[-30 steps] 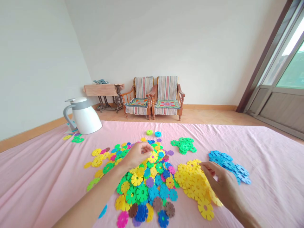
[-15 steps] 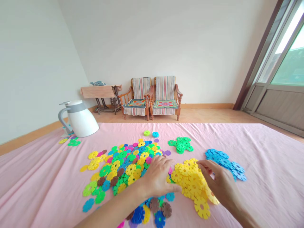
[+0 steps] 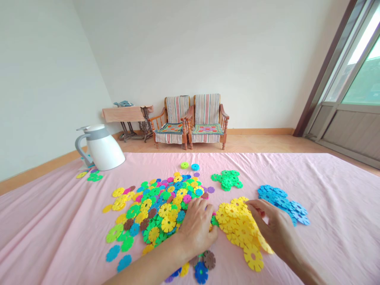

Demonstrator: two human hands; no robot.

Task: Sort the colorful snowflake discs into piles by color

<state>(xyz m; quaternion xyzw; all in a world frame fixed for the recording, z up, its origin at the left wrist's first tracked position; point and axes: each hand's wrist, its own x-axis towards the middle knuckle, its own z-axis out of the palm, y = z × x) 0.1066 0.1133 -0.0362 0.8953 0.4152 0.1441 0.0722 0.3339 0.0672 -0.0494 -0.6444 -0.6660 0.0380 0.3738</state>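
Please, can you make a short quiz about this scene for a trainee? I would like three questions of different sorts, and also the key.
1. True or false: the right hand touches the yellow plastic flower-shaped discs.
2. Which colour of discs lies in a separate group furthest to the right on the pink cloth? A green, B blue, C brown.
3. Which object stands at the far left edge of the cloth?

Key: 1 true; 2 B; 3 a white jug with a grey collar.

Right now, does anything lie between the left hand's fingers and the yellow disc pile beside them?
Yes: a green plastic disc lies in the narrow gap between the left hand and the yellow disc pile, at that pile's edge.
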